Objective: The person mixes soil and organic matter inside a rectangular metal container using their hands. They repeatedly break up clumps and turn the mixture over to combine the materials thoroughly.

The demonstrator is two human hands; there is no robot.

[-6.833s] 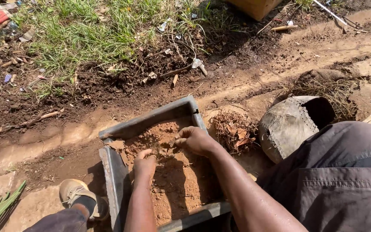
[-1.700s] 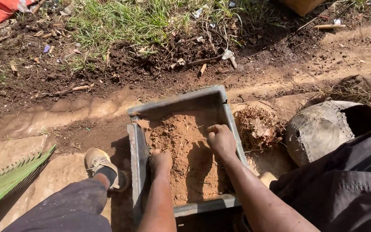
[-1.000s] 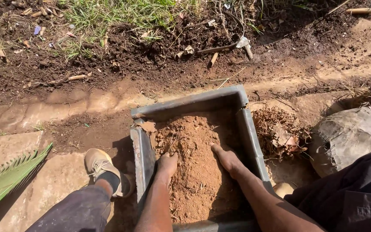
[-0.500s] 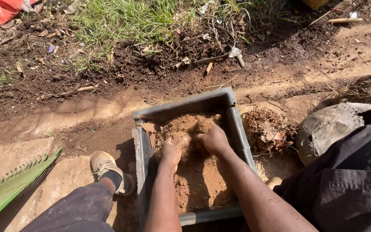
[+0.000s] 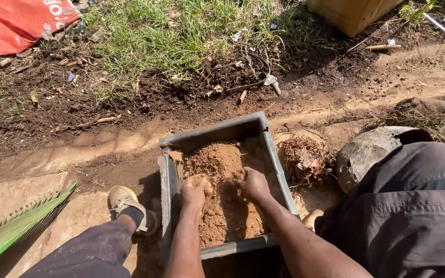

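Note:
A grey rectangular tray (image 5: pixel 213 135) lies on the ground in front of me, filled with reddish-brown sandy soil (image 5: pixel 216 163). My left hand (image 5: pixel 193 191) presses into the soil near the middle of the tray, its fingers curled into the dirt. Just to its right, my right hand (image 5: pixel 254 184) is also dug into the soil, fingers bent and partly buried. The two hands are close together, a narrow gap of soil between them. My forearms reach in over the tray's near edge.
A clump of dry roots (image 5: pixel 305 163) lies right of the tray, beside a worn grey bucket (image 5: pixel 371 149). My shoe (image 5: pixel 125 202) rests left of the tray, a green palm leaf (image 5: pixel 11 230) further left. Grass, dark earth, a red sheet (image 5: pixel 16 20) and a yellow box (image 5: pixel 351 14) lie beyond.
My hands have drawn back from the far part of the tray to its middle, dragging soil with them. The view has shifted slightly.

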